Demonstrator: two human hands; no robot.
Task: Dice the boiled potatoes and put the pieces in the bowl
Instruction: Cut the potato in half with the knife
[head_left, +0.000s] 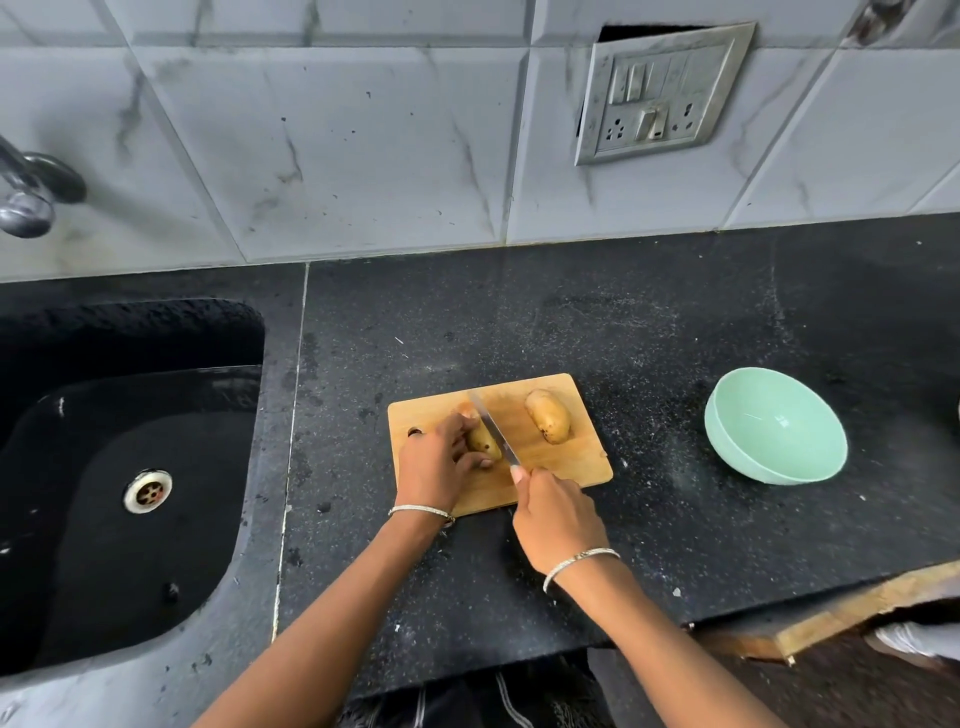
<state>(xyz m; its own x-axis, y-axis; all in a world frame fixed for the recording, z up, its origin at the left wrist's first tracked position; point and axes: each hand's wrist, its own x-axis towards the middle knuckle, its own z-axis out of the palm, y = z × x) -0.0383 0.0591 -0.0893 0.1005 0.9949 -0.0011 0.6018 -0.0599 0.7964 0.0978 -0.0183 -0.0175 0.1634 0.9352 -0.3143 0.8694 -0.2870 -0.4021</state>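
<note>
Holding a potato near the left edge of the board with my left hand, I grip the knife in my right hand. The bowl sits well apart.

Sink: black, sunk into the worktop.
Drain: metal ring on sink floor, near its middle.
Tap: chrome, on wall above sink's far-left corner, partly out of frame.
Worktop: black speckled stone, right of sink, pale smears.
Wall tiles: grey marble-look, behind sink, dark specks.
Switch/socket plate: metal, on tiles well right of sink, sat crooked w/ gap at top.
Wood strip: far right of sink, below worktop's front edge.
</note>
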